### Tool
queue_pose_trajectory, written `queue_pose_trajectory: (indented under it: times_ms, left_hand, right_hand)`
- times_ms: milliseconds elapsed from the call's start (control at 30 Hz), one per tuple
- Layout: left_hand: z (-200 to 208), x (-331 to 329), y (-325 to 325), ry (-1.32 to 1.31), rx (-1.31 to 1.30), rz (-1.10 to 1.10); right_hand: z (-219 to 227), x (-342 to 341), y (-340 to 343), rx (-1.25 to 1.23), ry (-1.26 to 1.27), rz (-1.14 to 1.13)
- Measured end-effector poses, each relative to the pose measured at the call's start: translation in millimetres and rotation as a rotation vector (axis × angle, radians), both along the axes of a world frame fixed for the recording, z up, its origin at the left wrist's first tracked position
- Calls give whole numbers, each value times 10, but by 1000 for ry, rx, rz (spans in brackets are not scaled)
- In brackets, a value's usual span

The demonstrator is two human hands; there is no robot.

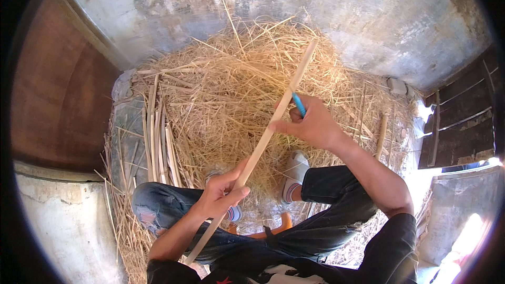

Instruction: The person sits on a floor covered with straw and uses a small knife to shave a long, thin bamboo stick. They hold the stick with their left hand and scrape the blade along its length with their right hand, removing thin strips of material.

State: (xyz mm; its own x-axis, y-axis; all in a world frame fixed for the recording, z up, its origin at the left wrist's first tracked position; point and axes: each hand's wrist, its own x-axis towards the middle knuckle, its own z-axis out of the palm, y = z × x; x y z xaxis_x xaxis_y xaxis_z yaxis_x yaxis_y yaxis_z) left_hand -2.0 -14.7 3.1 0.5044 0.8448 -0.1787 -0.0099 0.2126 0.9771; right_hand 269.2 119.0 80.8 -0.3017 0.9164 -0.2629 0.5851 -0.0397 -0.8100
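A long, flat, pale bamboo strip (258, 150) runs slantwise from my lap up over the straw. My left hand (220, 194) is closed around its lower part, with the thumb on one side and the fingers on the other. Higher up, my right hand (310, 123) grips a slim blue pen (299, 105), its tip end at the strip's edge. The right thumb rests against the same strip. A thin mark crosses the strip close to the pen's tip. Some of the right fingers are hidden behind the hand.
Loose straw (210, 100) is heaped on the floor ahead. Several split strips (155, 137) lie in a bundle at the left. A concrete wall (263, 0) curves behind, with a brown panel (58, 84) to the left and dark wooden slats (463, 115) to the right. An orange seat (285, 221) shows between my legs.
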Motion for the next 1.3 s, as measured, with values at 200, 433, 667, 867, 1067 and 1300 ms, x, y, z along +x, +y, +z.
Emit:
queue_pose_trajectory:
  times_ms: [200, 433, 667, 867, 1067, 1300]
  left_hand:
    - [44, 80, 7, -5, 40, 44]
    - [-29, 65, 5, 38, 89, 32]
    - [56, 41, 7, 73, 98, 10]
    - [123, 44, 32, 108, 148, -91]
    - [112, 76, 14, 17, -69, -256]
    - [-50, 80, -3, -305, -221, -399]
  right_hand:
    - [-83, -255, -237, 13, 19, 161]
    - [-209, -344, -310, 2, 63, 316]
    - [-309, -279, -180, 88, 275, 119]
    - [-205, -76, 43, -31, 480, -123]
    - [-111, 102, 140, -25, 693, -224]
    - [-120, 168, 165, -55, 729, -247]
